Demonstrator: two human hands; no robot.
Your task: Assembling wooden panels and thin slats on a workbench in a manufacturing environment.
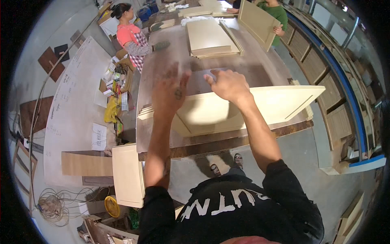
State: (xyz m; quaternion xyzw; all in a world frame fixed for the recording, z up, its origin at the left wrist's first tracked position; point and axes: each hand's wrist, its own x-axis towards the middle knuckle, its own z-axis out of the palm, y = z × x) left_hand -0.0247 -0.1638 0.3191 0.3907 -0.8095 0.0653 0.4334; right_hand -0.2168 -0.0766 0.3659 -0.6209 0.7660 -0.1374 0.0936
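Observation:
A cream cabinet door panel (280, 103) with a grooved border lies tilted across the near edge of the worktable (162, 134). Layered edges of more panels (145, 113) show past its left end. My left hand (172, 89) is raised near the panel's left end, smeared by motion, thumb apart from the stretched fingers. Over the panel's far edge hovers my right hand (228, 84), fingers loosely bent and apart, gripping nothing that I can see. It casts a shadow on the panel. Whether either hand touches the panel, I cannot tell.
A stack of cream panels (209, 36) lies farther up the table. At the far left stands a person in a checked apron and gloves (134, 38); at the far right, a person in green (278, 16) holds a panel (258, 24). A cream panel (128, 175) stands by the left corner.

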